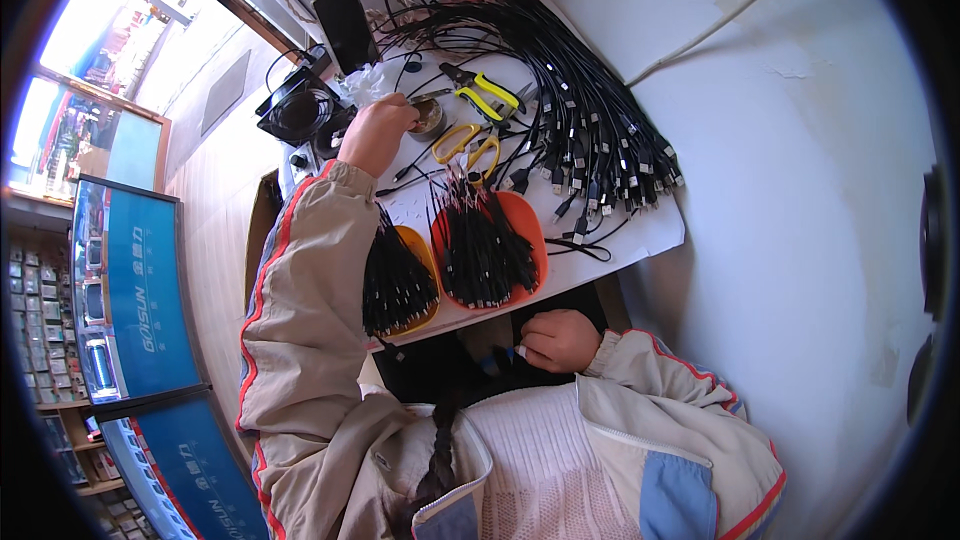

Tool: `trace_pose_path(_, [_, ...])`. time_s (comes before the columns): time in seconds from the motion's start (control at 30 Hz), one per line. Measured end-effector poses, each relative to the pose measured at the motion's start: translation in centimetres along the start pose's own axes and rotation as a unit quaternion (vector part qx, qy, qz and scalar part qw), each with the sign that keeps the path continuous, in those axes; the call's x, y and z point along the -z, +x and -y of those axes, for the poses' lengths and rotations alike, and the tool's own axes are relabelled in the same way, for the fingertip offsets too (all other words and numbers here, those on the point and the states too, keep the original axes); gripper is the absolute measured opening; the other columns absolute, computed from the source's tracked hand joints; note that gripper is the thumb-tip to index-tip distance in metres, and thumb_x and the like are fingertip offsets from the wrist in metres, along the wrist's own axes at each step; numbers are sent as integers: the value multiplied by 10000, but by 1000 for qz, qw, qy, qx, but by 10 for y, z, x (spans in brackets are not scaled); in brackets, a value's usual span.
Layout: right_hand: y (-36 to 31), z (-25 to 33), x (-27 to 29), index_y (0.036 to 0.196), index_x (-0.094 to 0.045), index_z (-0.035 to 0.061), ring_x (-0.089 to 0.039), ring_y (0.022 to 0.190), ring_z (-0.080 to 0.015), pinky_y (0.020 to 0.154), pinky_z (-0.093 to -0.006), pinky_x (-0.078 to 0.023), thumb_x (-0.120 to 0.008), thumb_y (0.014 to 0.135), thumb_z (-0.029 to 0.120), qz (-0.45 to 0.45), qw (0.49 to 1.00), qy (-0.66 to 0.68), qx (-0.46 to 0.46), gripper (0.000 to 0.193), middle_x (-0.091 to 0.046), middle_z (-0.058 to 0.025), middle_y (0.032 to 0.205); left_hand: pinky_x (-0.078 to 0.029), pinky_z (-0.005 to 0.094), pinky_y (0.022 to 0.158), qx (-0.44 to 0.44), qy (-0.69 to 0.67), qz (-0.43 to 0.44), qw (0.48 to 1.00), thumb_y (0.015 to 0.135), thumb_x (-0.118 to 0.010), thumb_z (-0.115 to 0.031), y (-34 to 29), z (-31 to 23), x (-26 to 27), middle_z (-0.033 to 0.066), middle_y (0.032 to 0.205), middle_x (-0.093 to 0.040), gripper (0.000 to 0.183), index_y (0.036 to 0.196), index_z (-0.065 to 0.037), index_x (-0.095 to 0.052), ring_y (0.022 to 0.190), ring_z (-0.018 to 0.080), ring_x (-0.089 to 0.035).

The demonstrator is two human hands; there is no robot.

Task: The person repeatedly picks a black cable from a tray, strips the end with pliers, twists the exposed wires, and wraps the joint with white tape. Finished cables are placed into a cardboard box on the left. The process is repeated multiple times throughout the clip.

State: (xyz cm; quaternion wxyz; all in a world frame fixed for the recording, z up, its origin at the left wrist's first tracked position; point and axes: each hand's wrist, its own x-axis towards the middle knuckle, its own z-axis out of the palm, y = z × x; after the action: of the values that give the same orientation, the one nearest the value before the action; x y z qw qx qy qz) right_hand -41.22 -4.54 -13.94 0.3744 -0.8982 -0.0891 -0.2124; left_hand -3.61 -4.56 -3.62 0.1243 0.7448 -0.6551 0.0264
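Your left hand (379,134), its grip too hidden to tell, stands at the upper centre of the frame, just left of a small, round, brownish-grey tin (431,122), well apart from your right hand (558,342), curled lower centre, its hold likewise unclear.

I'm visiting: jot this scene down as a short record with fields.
Left hand: beside a small round tin; grip unclear
Right hand: curled, low in front of the table; contents unclear
Bowls: orange bowl and yellow bowl, both filled with black cables
Tools: yellow-handled scissors, yellow-and-black pliers
Cable bundle: on the table's right side
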Motion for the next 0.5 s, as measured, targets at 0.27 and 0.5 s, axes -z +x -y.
trace_pose_path(0.27, [0, -8, -2, 689, -540, 53, -577, 592, -250, 509, -353, -488, -686, 699, 110, -30, 999, 10, 18, 157, -569, -74, 737, -506, 392, 758, 8, 1, 31, 999, 736, -583, -29, 13, 8, -15, 132, 877, -605, 143, 838, -31, -683, 843, 337, -626])
trace_pose_path(0.5, [0, -11, -4, 665, -547, 60, -585, 577, -233, 500, -336, -500, -689, 675, 108, -30, 999, 6, 28, 151, -584, -71, 732, -511, 391, 765, 10, 26, 13, 1000, 736, -583, -27, 16, 5, -21, 125, 893, -604, 151, 845, -37, -688, 857, 329, -626])
